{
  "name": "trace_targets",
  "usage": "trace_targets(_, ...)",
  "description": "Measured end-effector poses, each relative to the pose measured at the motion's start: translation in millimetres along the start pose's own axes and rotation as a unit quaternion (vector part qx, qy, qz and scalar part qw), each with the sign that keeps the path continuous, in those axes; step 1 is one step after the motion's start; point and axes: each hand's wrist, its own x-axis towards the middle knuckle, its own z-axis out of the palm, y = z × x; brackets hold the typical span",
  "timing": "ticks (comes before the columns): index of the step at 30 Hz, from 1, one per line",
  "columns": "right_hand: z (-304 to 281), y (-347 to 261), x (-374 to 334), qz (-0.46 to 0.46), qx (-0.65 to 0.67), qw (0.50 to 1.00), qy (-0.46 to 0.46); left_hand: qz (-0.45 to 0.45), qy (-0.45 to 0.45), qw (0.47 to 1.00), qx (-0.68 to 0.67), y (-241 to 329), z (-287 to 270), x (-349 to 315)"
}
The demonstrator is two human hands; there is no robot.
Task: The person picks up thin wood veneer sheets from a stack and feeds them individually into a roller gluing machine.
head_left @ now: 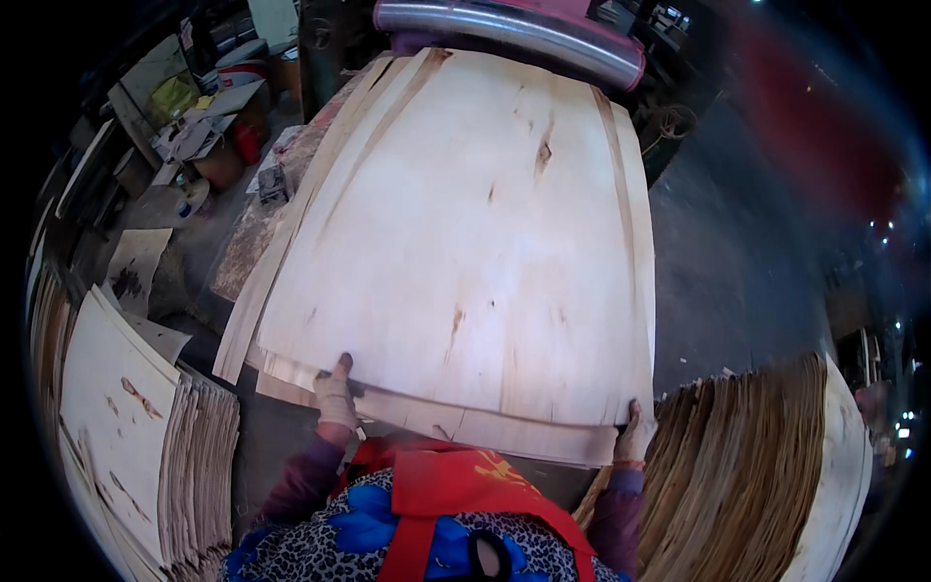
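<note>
red apron strap (pixel 436 490), both hands gripping pale veneer sheet (pixel 475 242), left hand (pixel 336 396), right hand (pixel 635 435), yellow package (pixel 175 95) far left

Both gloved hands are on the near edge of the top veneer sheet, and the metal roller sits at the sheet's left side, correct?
Not quite. The head view shows the metal roller at the far end of the top veneer sheet, not at its left side. The rest holds: the left hand and the right hand, both gloved, are on the sheet's near edge.
</note>
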Motion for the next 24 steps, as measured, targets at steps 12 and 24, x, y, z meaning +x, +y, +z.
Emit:
trace_targets(12,70,-95,145,-0.186,-0.175,0.967,-0.001,0.119,-0.015,0.992,0.035,97,128,97)
trace_targets(24,110,-202,216,0.02,0.306,0.951,-0.029,-0.014,-0.24,0.969,-0.058,100,259,272)
